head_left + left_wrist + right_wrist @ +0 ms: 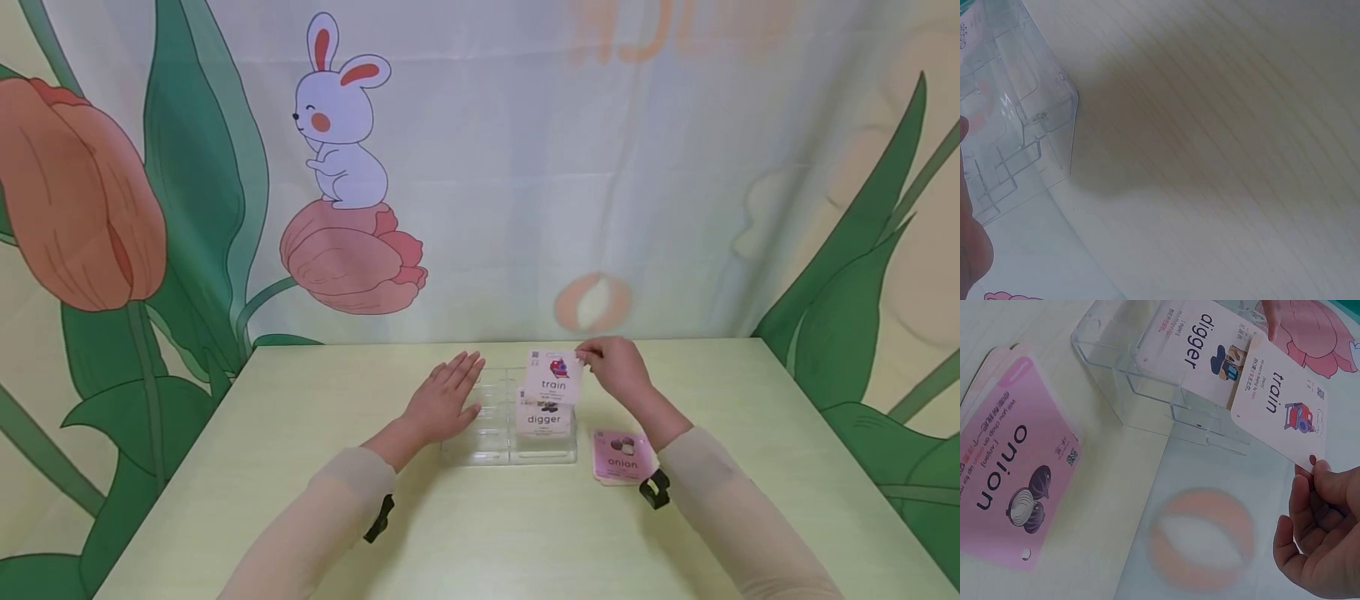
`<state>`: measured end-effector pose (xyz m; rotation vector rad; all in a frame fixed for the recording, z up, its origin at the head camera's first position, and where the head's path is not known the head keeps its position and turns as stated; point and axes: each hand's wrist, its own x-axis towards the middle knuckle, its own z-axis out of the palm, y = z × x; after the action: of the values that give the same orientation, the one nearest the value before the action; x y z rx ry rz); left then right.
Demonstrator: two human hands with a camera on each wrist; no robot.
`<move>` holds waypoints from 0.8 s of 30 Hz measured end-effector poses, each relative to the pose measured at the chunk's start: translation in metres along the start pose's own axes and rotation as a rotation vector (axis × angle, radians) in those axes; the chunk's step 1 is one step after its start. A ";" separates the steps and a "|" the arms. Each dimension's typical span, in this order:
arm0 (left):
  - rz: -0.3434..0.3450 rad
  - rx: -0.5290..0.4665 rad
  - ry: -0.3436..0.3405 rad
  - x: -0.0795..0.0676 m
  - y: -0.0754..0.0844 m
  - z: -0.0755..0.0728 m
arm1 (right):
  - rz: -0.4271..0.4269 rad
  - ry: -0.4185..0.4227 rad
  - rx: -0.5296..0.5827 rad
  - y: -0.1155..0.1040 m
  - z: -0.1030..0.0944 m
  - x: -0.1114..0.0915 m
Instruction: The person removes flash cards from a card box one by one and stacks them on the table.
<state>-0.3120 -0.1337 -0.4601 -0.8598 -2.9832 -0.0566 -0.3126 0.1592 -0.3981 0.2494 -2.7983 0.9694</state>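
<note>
My right hand (617, 367) pinches the upper right corner of a white train card (553, 379) between thumb and fingertips. The card stands at the back right of a clear tiered plastic rack (480, 454), overlapping the top of the digger card (543, 419) just in front of it. In the right wrist view the train card (1282, 400) shows a red and blue train picture. My left hand (444, 398) lies with straight fingers along the rack's left side. The left wrist view catches only a sliver of that hand beside the clear rack (1047, 119).
A stack of cards with a pink onion card (622, 454) on top lies right of the rack, near my right sleeve. Behind the pale wooden table (480, 533) hangs a printed curtain (480, 167) with a rabbit and tulips.
</note>
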 end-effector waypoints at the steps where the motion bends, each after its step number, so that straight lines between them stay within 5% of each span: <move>1: 0.000 -0.003 0.000 0.000 0.000 0.000 | 0.002 -0.001 0.000 0.000 -0.001 0.000; 24: -0.012 -0.006 -0.021 0.000 0.000 0.001 | -0.007 0.017 -0.009 -0.010 -0.026 0.004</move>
<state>-0.3120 -0.1337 -0.4612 -0.8480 -3.0100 -0.0570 -0.3118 0.1670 -0.3709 0.2480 -2.7841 0.9521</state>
